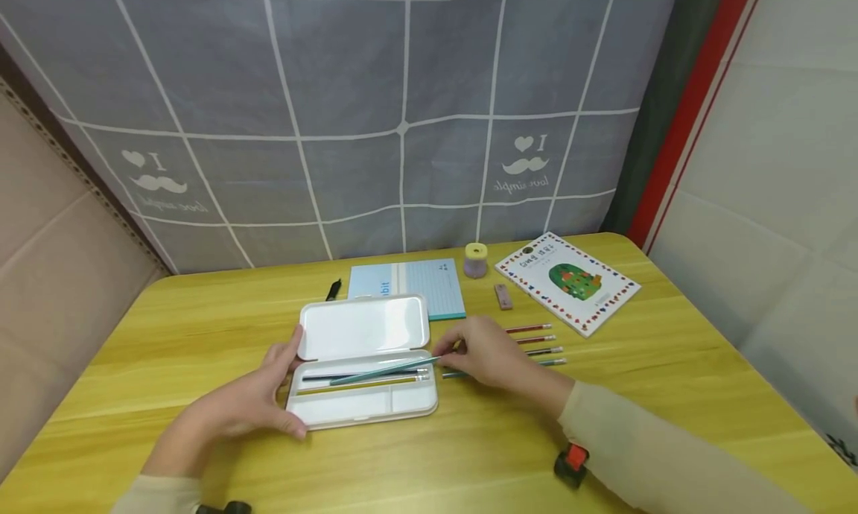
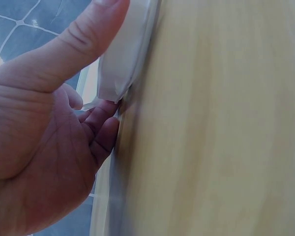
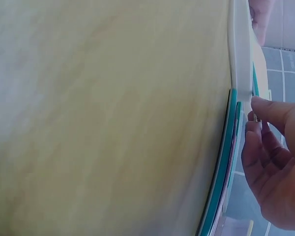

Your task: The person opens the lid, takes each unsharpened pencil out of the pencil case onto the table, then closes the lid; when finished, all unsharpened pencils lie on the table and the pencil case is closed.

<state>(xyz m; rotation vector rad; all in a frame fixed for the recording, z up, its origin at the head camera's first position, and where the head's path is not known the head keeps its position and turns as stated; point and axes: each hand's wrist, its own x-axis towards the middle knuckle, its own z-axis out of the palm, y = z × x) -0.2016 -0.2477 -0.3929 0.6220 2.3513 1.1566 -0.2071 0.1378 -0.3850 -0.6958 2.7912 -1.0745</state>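
**Pencils going into an open white case on a yellow table**

A yellow wood-grain table stands against a grey cloth backdrop crossed by white lines and printed with moustache motifs; a brown panel closes the left side, and a red and dark green strip runs down the right.

At the left, the left hand grips the left end of the white pencil case: the thumb lies along the case's near corner and the fingers curl round its far side. In the left wrist view the same hand shows its thumb pressed on the case's white edge.

The case lies open near the table's middle, lid tilted back. In its tray lie a dark pencil and a yellow pencil, with a teal pencil slanting over them and out past the tray's right rim.

Behind the case lie a black pen cap and a light blue notebook.

The right hand pinches the teal pencil's right end just beside the case. Under and beyond that hand four more pencils lie in a row.

Farther back stand a small yellow-lidded pot and a pink eraser, and to the right a picture book with a green drawing on its cover.
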